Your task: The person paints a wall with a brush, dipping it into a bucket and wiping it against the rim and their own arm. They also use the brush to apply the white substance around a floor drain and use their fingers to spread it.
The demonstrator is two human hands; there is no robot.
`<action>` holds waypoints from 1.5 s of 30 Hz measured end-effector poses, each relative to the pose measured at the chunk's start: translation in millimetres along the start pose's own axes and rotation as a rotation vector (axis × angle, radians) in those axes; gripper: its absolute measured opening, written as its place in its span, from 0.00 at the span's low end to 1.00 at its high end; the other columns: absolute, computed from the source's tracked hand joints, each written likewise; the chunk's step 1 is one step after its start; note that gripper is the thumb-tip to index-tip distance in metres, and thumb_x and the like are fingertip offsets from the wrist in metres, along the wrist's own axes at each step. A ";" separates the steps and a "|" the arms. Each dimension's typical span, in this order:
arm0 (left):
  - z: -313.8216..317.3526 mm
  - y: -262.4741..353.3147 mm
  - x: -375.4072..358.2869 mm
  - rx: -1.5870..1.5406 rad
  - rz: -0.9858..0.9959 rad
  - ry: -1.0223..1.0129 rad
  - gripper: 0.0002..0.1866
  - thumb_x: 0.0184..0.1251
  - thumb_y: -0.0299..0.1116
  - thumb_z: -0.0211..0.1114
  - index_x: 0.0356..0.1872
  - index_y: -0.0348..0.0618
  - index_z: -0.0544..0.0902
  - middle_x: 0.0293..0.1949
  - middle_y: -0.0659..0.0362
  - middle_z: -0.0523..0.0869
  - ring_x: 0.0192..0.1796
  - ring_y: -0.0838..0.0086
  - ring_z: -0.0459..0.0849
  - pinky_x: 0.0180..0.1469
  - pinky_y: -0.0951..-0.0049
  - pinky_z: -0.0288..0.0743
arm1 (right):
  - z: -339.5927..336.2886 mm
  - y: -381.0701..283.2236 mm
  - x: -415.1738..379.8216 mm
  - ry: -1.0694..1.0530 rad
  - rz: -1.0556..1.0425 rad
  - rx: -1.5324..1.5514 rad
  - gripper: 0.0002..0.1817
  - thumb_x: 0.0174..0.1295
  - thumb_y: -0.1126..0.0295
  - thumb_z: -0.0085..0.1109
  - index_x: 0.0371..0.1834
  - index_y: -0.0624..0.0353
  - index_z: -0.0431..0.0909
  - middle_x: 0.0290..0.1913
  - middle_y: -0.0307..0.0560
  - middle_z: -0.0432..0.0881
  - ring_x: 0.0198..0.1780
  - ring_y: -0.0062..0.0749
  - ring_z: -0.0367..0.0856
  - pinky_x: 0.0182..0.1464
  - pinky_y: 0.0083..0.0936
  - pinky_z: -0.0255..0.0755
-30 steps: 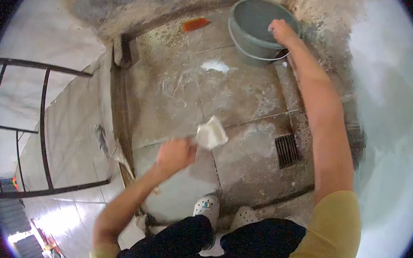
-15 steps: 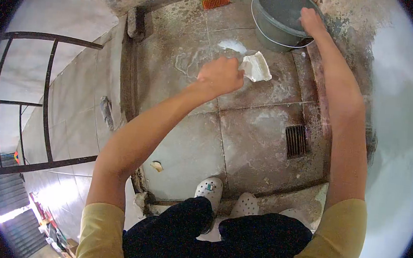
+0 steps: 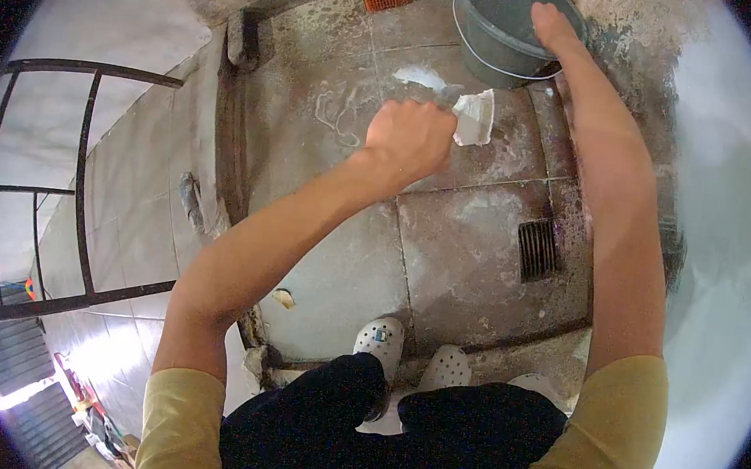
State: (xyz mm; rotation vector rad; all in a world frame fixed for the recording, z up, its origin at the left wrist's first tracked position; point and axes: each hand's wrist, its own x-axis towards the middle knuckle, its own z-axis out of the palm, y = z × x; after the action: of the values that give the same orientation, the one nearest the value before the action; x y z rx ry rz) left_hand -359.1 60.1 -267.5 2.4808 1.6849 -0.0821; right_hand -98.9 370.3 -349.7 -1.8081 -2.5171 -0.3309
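My left hand (image 3: 409,140) is closed in a fist above the wet tiles, gripping a white packet (image 3: 474,119) that sticks out past the fingers. Just behind it, a patch of white powder or foam (image 3: 420,78) lies on the floor. At the upper right stands a grey bucket (image 3: 496,46) with a thin wire handle. My right hand (image 3: 554,28) reaches over the bucket's opening near its right side, fingers curled closed. What those fingers hold, if anything, is hidden.
An orange brush (image 3: 388,1) lies by the back edge. A floor drain grate (image 3: 538,250) sits right of centre, and a small pale scrap (image 3: 283,298) lies front left. A black metal railing (image 3: 84,185) stands left. White clogs (image 3: 380,345) are on my feet.
My left hand has shifted slightly right, and the packet has turned more upright. My right hand has moved a little left over the bucket. The view has tilted slightly.
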 end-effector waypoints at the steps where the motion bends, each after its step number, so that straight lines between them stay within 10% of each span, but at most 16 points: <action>1: -1.5 0.0 -1.1 0.006 0.014 0.000 0.10 0.58 0.34 0.61 0.33 0.40 0.86 0.35 0.46 0.88 0.39 0.54 0.89 0.42 0.55 0.82 | -13.6 -11.3 -8.7 -0.001 -0.002 0.002 0.14 0.64 0.70 0.54 0.52 0.59 0.70 0.56 0.65 0.75 0.59 0.63 0.74 0.56 0.49 0.74; 8: 31.6 -28.3 11.9 -0.405 -0.126 0.117 0.19 0.59 0.45 0.63 0.31 0.34 0.84 0.32 0.43 0.87 0.35 0.50 0.88 0.40 0.56 0.81 | 10.7 -0.8 0.9 -0.005 -0.016 -0.010 0.14 0.61 0.72 0.57 0.49 0.64 0.73 0.52 0.67 0.77 0.54 0.65 0.78 0.53 0.49 0.77; 17: 34.8 -33.3 3.5 -1.172 -0.377 -0.290 0.21 0.59 0.46 0.64 0.34 0.32 0.85 0.21 0.42 0.82 0.27 0.47 0.84 0.32 0.52 0.76 | 12.2 -0.3 -4.7 0.098 0.001 0.091 0.09 0.59 0.75 0.55 0.42 0.63 0.76 0.45 0.68 0.81 0.50 0.65 0.80 0.51 0.49 0.77; 19: 38.4 -29.7 -2.4 -0.627 -0.120 0.231 0.18 0.61 0.45 0.64 0.33 0.35 0.84 0.21 0.42 0.82 0.25 0.47 0.83 0.29 0.53 0.76 | 10.6 1.2 -3.9 0.125 -0.044 0.150 0.08 0.59 0.74 0.54 0.42 0.62 0.77 0.45 0.68 0.81 0.49 0.65 0.80 0.50 0.50 0.77; 31: 39.5 -33.1 -23.1 -0.611 0.045 0.663 0.11 0.61 0.38 0.67 0.34 0.40 0.81 0.21 0.49 0.82 0.21 0.55 0.82 0.24 0.58 0.74 | -21.4 -13.5 -18.0 0.038 0.012 0.057 0.08 0.59 0.74 0.54 0.41 0.64 0.76 0.44 0.68 0.81 0.49 0.65 0.80 0.49 0.51 0.76; 33: 39.7 -33.2 -25.1 -0.509 0.074 0.703 0.11 0.61 0.38 0.67 0.34 0.41 0.81 0.23 0.50 0.82 0.21 0.56 0.82 0.24 0.59 0.74 | -37.9 -20.4 -39.5 -0.145 0.525 0.876 0.41 0.70 0.49 0.52 0.78 0.55 0.47 0.80 0.53 0.44 0.79 0.50 0.43 0.78 0.43 0.44; 34: 39.4 -33.1 -25.9 -0.406 0.106 0.744 0.10 0.62 0.38 0.66 0.34 0.41 0.80 0.25 0.50 0.83 0.22 0.57 0.83 0.23 0.59 0.74 | -33.8 -17.9 -37.1 -0.147 0.523 0.878 0.41 0.70 0.49 0.52 0.78 0.55 0.47 0.80 0.53 0.44 0.79 0.50 0.43 0.78 0.43 0.44; 36: 34.9 -34.3 -24.8 -0.242 0.131 0.682 0.10 0.63 0.38 0.64 0.33 0.41 0.79 0.26 0.51 0.83 0.24 0.57 0.83 0.23 0.60 0.75 | -34.2 -18.5 -35.2 -0.041 0.318 0.610 0.22 0.73 0.58 0.43 0.60 0.64 0.71 0.63 0.65 0.70 0.67 0.55 0.66 0.67 0.41 0.61; 39: 29.9 -31.4 -20.1 -0.031 0.103 0.519 0.11 0.65 0.38 0.61 0.31 0.41 0.78 0.29 0.51 0.84 0.27 0.58 0.85 0.24 0.59 0.77 | -40.1 -19.2 -34.6 -0.159 0.087 0.106 0.18 0.73 0.63 0.40 0.48 0.68 0.74 0.55 0.65 0.74 0.57 0.57 0.73 0.58 0.45 0.67; 45: 27.2 -23.2 -8.9 0.003 -0.014 0.274 0.12 0.63 0.39 0.59 0.35 0.39 0.80 0.30 0.46 0.85 0.30 0.51 0.87 0.32 0.54 0.80 | 19.8 20.3 -10.6 0.182 -0.149 0.109 0.08 0.59 0.73 0.54 0.40 0.62 0.75 0.41 0.69 0.81 0.50 0.66 0.78 0.50 0.53 0.73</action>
State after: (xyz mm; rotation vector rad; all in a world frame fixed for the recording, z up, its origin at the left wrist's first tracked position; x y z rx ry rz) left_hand -383.0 56.2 -295.3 2.5796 1.8007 0.2657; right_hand -74.3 370.2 -367.4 -1.4845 -2.4951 -0.3378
